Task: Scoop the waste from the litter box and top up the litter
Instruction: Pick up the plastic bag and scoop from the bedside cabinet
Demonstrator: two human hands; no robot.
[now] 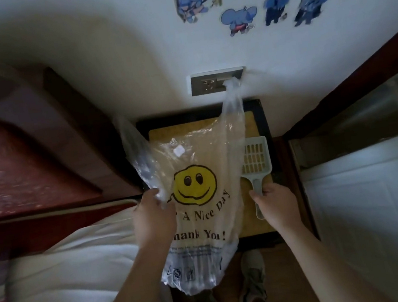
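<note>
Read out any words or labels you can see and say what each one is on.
"A Nice Day": on the plastic bag, under the smiley face; its start is hidden behind the left hand.
"hank You !": same bag, lower down; first letter covered.
Fine print near the bag's bottom: too small to read.
Wall stickers: no legible text.

The plastic bag (193, 151) is clear, printed with a yellow smiley face (195, 186) and black lettering. The litter scoop (256, 177) is pale grey with a slotted grid. The litter box (263, 121) has a black rim around tan litter (250, 125). Blue cartoon stickers (239, 19) dot the white wall (125, 33). The headboard (3, 165) is reddish-brown, the bedding (69, 271) cream.
</note>
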